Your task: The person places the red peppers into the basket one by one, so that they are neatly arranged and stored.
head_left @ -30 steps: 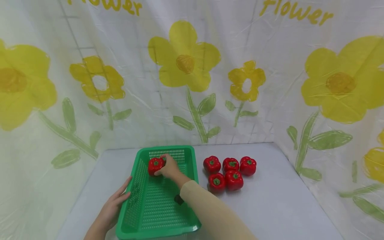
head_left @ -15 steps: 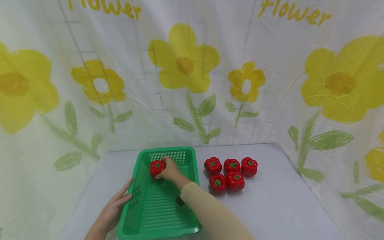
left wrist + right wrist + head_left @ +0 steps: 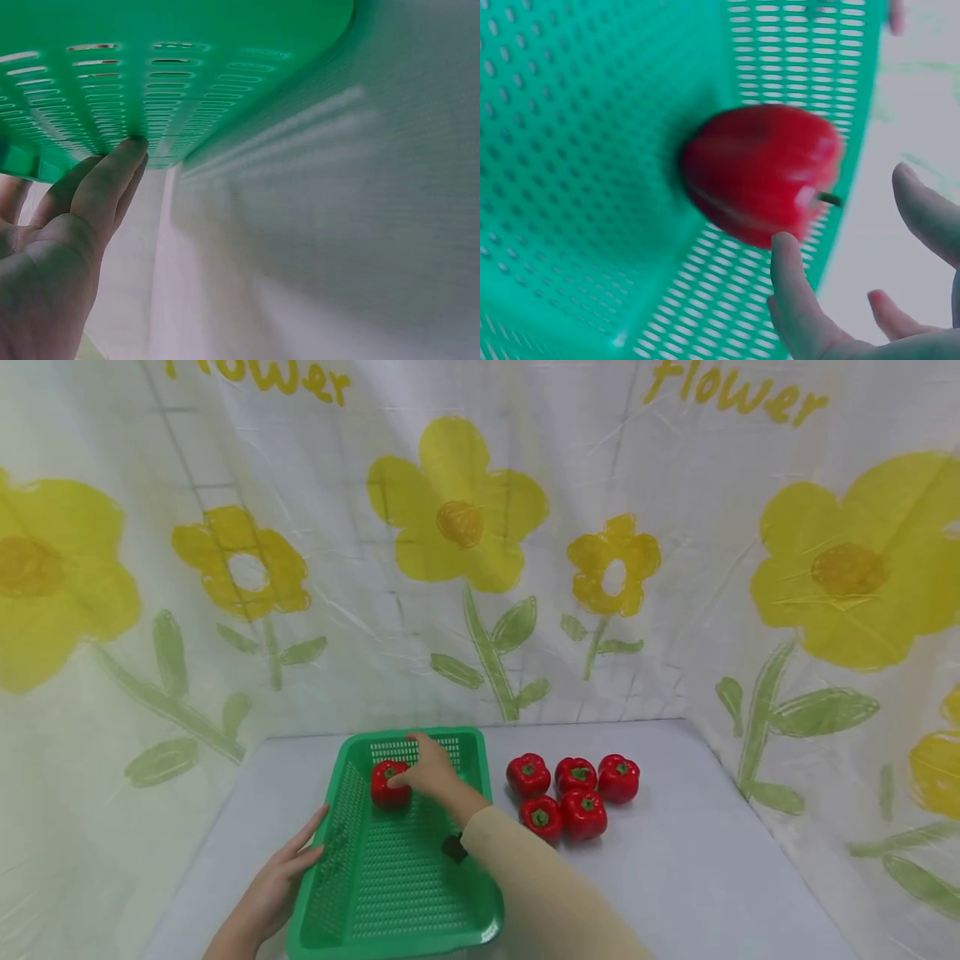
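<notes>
A green perforated basket [image 3: 405, 893] sits on the table, left of centre in the head view. One red bell pepper [image 3: 384, 795] stands in its far left corner, stem up. My right hand [image 3: 431, 770] hovers over the basket just right of that pepper. In the right wrist view, the fingers [image 3: 793, 289] are spread around the bell pepper [image 3: 757, 169], and one fingertip overlaps its edge. My left hand [image 3: 272, 893] rests against the basket's left side. The left wrist view shows its straight fingers [image 3: 109, 180] touching the slotted outer wall [image 3: 187, 30].
Several more red bell peppers [image 3: 583, 814] stand in a close group on the white table [image 3: 697, 860], right of the basket. A curtain [image 3: 337, 635] printed with yellow flowers hangs behind the table and along its sides. A small black device [image 3: 453, 847] shows at the right wrist.
My right hand has let go of the bell pepper, its fingers lifting and spreading away from it. The pepper stays in the basket's far left corner. My left hand keeps its place.
</notes>
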Available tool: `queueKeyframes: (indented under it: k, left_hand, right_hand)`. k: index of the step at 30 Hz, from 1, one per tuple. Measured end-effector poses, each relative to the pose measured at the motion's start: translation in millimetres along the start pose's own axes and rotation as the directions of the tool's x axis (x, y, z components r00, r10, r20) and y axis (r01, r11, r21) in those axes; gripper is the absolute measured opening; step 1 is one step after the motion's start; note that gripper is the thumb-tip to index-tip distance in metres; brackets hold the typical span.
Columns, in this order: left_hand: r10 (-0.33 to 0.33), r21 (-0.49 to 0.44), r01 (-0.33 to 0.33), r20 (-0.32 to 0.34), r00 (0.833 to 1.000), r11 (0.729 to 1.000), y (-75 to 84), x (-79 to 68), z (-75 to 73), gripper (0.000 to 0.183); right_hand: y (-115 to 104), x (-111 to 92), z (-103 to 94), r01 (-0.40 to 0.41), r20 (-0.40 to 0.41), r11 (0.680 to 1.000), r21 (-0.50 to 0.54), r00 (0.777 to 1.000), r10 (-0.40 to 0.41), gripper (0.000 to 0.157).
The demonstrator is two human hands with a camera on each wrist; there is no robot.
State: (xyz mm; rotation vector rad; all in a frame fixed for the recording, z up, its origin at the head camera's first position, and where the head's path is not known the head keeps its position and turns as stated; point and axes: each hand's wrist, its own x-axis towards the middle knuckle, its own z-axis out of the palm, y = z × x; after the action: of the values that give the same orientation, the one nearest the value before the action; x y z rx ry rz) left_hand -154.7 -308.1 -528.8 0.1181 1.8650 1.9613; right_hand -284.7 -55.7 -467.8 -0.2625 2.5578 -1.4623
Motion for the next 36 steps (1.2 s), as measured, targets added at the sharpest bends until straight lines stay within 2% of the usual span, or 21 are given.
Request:
queueKeyframes:
  k: [5, 15, 19, 23, 26, 30, 33, 36]
  left_hand:
    - [0.017, -0.014, -0.017, 0.024, 1.0, 1.0, -1.3, -1.7, -2.7, 0.064]
    - [0.07, -0.096, -0.06, 0.096, 0.993, 0.994, -2.7, -1.3, -3.1, 0.062]
    - [0.066, -0.079, -0.06, 0.076, 0.995, 0.995, -2.5, -2.4, -1.9, 0.063]
    - [0.048, -0.049, -0.046, 0.044, 0.998, 0.998, -1.8, -4.3, -1.5, 0.063]
    - [0.037, -0.025, -0.036, 0.018, 0.999, 0.999, -1.4, -4.8, -0.9, 0.063]
    - [0.041, -0.002, -0.041, 0.0, 0.999, 0.999, -1.3, -2.1, 1.3, 0.063]
    - [0.035, 0.004, -0.035, -0.016, 0.999, 0.999, -1.3, -0.8, 2.4, 0.064]
    - [0.02, 0.004, -0.02, -0.037, 0.999, 1.0, -1.1, -1.9, 2.3, 0.064]
  right_hand:
    - [-15.1, -8.5, -18.8, 0.035, 0.01, 0.999, 0.032, 0.999, -0.035, 0.083]
    - [-27.6, -35.1, -47.9, 0.131, 0.001, 0.98, 0.153, 0.991, -0.132, 0.083]
    - [-33.2, -46.5, -54.6, 0.193, -0.039, 0.958, 0.21, 0.981, -0.189, 0.079]
    - [-35.5, -56.1, -59.9, 0.269, -0.113, 0.917, 0.294, 0.963, -0.246, 0.079]
    - [-34.4, -64.1, -66.0, 0.328, -0.151, 0.88, 0.343, 0.944, -0.293, 0.078]
    - [-27.7, -75.5, -76.0, 0.399, -0.195, 0.845, 0.357, 0.916, -0.35, 0.077]
    - [-19.8, -83.1, -79.6, 0.426, -0.233, 0.833, 0.354, 0.902, -0.362, 0.075]
    - [-12.9, -91.2, -80.2, 0.427, -0.253, 0.834, 0.349, 0.9, -0.355, 0.075]
